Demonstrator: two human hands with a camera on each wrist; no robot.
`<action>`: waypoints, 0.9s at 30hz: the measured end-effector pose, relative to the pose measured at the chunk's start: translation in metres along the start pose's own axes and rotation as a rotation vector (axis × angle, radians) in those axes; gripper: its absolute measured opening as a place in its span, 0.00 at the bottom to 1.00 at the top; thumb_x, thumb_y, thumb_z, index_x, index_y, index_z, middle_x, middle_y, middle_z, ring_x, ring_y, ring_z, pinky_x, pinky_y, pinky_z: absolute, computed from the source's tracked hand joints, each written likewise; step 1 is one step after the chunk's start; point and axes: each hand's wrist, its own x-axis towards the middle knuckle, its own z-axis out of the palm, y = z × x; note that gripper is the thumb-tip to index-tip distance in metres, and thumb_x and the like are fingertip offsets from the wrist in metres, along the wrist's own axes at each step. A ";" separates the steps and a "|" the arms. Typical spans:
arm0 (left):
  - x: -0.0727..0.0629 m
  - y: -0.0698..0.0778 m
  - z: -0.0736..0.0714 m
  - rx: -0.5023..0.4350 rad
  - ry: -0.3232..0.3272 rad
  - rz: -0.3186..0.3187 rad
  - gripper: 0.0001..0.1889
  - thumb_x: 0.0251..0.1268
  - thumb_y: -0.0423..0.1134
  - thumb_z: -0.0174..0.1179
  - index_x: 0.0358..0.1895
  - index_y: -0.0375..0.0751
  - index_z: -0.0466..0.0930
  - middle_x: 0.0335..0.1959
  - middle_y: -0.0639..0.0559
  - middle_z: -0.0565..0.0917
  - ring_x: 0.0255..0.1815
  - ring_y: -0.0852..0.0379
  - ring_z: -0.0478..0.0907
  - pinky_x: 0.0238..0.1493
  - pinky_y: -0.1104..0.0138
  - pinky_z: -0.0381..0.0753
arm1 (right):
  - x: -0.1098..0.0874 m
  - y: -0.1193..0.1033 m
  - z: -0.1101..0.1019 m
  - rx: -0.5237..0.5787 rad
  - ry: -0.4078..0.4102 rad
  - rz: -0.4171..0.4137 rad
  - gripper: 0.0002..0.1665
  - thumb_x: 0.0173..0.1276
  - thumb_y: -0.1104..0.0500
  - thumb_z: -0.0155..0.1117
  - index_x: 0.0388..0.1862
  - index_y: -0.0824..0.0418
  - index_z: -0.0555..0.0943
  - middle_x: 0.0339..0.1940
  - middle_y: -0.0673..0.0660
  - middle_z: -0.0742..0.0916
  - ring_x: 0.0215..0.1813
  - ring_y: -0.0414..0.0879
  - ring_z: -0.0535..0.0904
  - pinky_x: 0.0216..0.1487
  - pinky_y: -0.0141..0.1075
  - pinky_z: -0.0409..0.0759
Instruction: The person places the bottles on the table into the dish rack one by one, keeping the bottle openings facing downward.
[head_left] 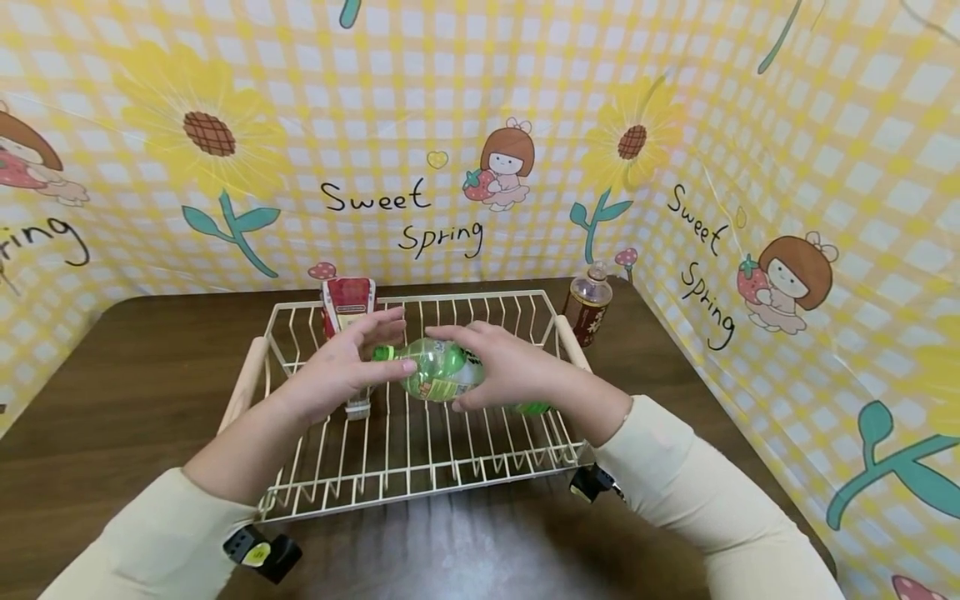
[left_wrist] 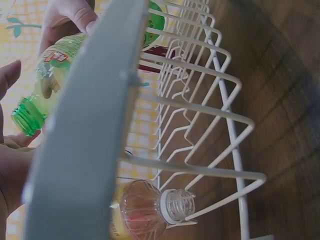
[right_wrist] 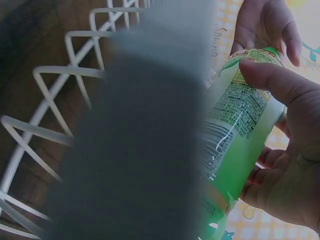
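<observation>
My right hand grips a clear green plastic bottle around its body, thumb on the near side. The bottle lies nearly level above the rack, its green threaded neck pointing left; no cap shows on it in the left wrist view. Beside that neck is my left hand, fingers spread and curled around nothing. Below both hands stands a cream wire dish rack with wooden handles. A red-labelled bottle lies in its left part, neck toward me, partly hidden by my left hand. In the right wrist view, a printed label covers the green bottle.
A bottle with a brown label stands on the dark wooden table, just outside the rack's back right corner. Yellow checked cloth hangs behind and along the right side. Each wrist carries a black camera mount.
</observation>
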 end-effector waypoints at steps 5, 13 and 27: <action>0.003 -0.008 0.003 0.081 -0.027 0.000 0.41 0.63 0.42 0.66 0.76 0.41 0.54 0.74 0.36 0.63 0.74 0.36 0.59 0.67 0.41 0.66 | 0.001 0.002 0.008 -0.030 -0.012 -0.014 0.54 0.52 0.52 0.79 0.77 0.41 0.61 0.60 0.57 0.76 0.51 0.46 0.73 0.45 0.38 0.78; 0.004 -0.014 0.005 0.174 -0.045 -0.012 0.40 0.59 0.47 0.69 0.73 0.41 0.61 0.69 0.36 0.70 0.68 0.38 0.67 0.61 0.50 0.75 | 0.003 0.004 0.011 -0.116 -0.008 -0.024 0.54 0.53 0.49 0.78 0.77 0.38 0.60 0.61 0.56 0.76 0.55 0.47 0.71 0.49 0.40 0.78; 0.007 -0.016 0.009 0.301 -0.058 -0.013 0.35 0.56 0.50 0.71 0.64 0.36 0.70 0.59 0.37 0.79 0.58 0.44 0.76 0.53 0.56 0.78 | 0.005 0.000 0.011 -0.263 -0.018 -0.063 0.53 0.53 0.47 0.78 0.76 0.38 0.62 0.61 0.56 0.77 0.59 0.49 0.72 0.58 0.45 0.75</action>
